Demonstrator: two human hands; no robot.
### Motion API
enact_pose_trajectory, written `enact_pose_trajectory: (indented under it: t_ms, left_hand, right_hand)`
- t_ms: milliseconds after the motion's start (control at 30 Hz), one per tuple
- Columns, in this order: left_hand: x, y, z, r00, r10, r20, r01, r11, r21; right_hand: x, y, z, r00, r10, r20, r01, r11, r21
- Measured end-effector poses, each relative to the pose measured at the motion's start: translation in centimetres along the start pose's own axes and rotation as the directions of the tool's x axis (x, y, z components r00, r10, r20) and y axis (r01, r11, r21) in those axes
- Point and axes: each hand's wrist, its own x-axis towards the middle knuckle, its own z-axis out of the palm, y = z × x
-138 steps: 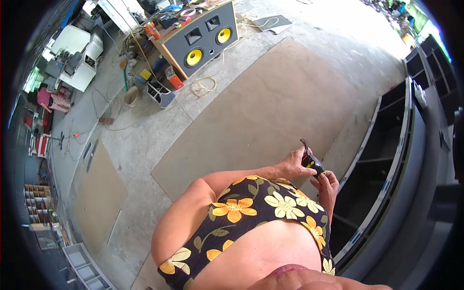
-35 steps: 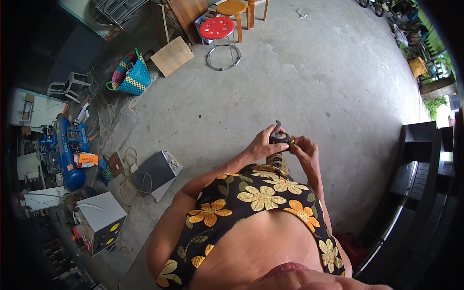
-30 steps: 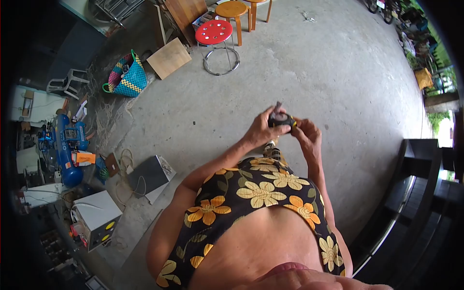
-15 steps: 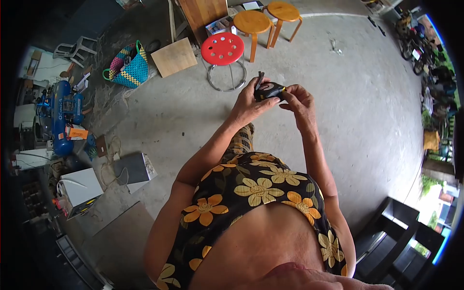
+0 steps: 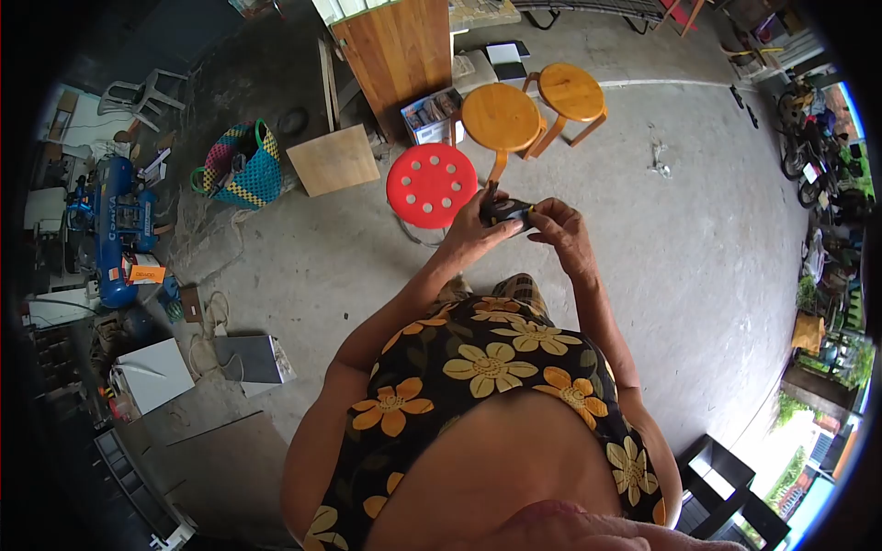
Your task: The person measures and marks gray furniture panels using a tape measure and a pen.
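Observation:
A black tape measure (image 5: 503,213) with a dark strap is held out in front of my body, above the floor. My left hand (image 5: 472,233) is closed around its case, thumb along the near side. At the case's right end, my right hand (image 5: 564,239) pinches the small yellow tip of the tape with thumb and fingers. Just beyond the left hand, a red round stool (image 5: 432,185) with holes in its seat stands on the floor.
Two wooden stools (image 5: 502,118) stand ahead beside a box of items (image 5: 432,118). A plywood board (image 5: 333,161) and a woven basket (image 5: 241,174) lie left of them. A blue compressor (image 5: 115,230) is far left; black furniture (image 5: 726,487) is lower right.
The view has shifted forward, so the stools and wooden panel appear lower and nearer. Both hands sit slightly lower in view, still on the tape measure. The legs have moved.

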Motion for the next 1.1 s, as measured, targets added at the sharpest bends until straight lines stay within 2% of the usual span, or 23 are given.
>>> enact_pose_trajectory:
  t_ms: [33, 100, 133, 233, 267, 333, 400, 467, 533, 567, 600, 733, 800, 900, 1000, 1100]
  left_hand:
    - [1.0, 0.1, -0.7, 1.0, -0.005, -0.015, 0.006, 0.999, 0.038]
    - [2.5, 1.0, -1.5, 0.991, -0.078, -0.106, 0.078, 0.997, -0.005]
    - [3.5, 0.4, -2.1, 0.988, -0.042, -0.147, 0.048, 0.998, 0.037]
    - [6.5, -0.6, -3.0, 0.956, -0.188, -0.224, 0.149, 0.973, -0.177]
    - [7.8, -2.5, -3.3, 0.954, -0.158, -0.255, 0.11, 0.975, -0.194]
    - [10.4, -2.7, -3.3, 0.919, -0.226, -0.324, 0.14, 0.954, -0.266]
    - [13.6, -3.5, -3.1, 0.89, -0.245, -0.386, 0.137, 0.949, -0.285]
    - [17.7, -4.6, -2.4, 0.855, -0.313, -0.414, 0.145, 0.91, -0.388]
    - [21.6, -5.0, -1.6, 0.834, -0.395, -0.385, 0.175, 0.851, -0.495]
    - [23.7, -4.4, -0.8, 0.801, -0.427, -0.419, 0.163, 0.83, -0.534]
    - [25.7, -4.5, -0.1, 0.795, -0.429, -0.429, 0.145, 0.821, -0.552]
    - [32.2, -5.0, 1.8, 0.767, -0.466, -0.441, 0.138, 0.791, -0.597]
    - [34.4, -4.6, 2.3, 0.764, -0.488, -0.423, 0.106, 0.74, -0.664]
    - [36.6, -5.1, 2.6, 0.735, -0.499, -0.459, 0.056, 0.719, -0.693]
    - [38.2, -6.4, 2.5, 0.681, -0.547, -0.487, 0.085, 0.72, -0.689]
    - [38.8, -6.7, 2.8, 0.634, -0.562, -0.531, 0.004, 0.689, -0.725]
  right_hand:
    - [1.8, -0.2, -0.3, 0.999, 0.02, 0.047, -0.019, 1.0, -0.009]
    - [5.5, -0.5, -0.7, 0.987, 0.063, 0.146, -0.059, 0.998, -0.03]
    - [7.4, -1.1, -0.9, 0.974, 0.08, 0.212, -0.058, 0.993, -0.106]
    - [14.2, -2.1, -2.1, 0.888, 0.194, 0.416, -0.113, 0.971, -0.211]
    - [16.7, -2.4, -2.7, 0.843, 0.189, 0.504, -0.09, 0.973, -0.214]
    - [22.5, -2.7, -4.2, 0.821, 0.252, 0.512, -0.126, 0.955, -0.268]
    - [29.2, -2.5, -6.2, 0.824, 0.274, 0.495, -0.118, 0.939, -0.324]
    - [37.6, -1.8, -9.1, 0.853, 0.293, 0.431, -0.143, 0.927, -0.347]
    - [45.7, -1.0, -11.7, 0.898, 0.279, 0.341, -0.13, 0.907, -0.4]
    - [50.1, -0.7, -12.8, 0.928, 0.242, 0.284, -0.095, 0.889, -0.447]
    - [54.8, 0.8, -14.7, 0.937, 0.172, 0.304, -0.026, 0.901, -0.433]
    - [69.6, 2.2, -17.0, 0.973, -0.129, 0.19, 0.225, 0.694, -0.684]
    - [74.8, 2.6, -16.8, 0.947, -0.28, 0.158, 0.297, 0.571, -0.766]
    - [80.9, 3.2, -15.7, 0.969, -0.225, 0.105, 0.218, 0.568, -0.794]
    - [84.5, 2.7, -14.0, 0.98, -0.151, 0.133, 0.184, 0.396, -0.9]
    - [86.3, 3.8, -13.0, 0.973, -0.21, 0.093, 0.145, 0.246, -0.958]
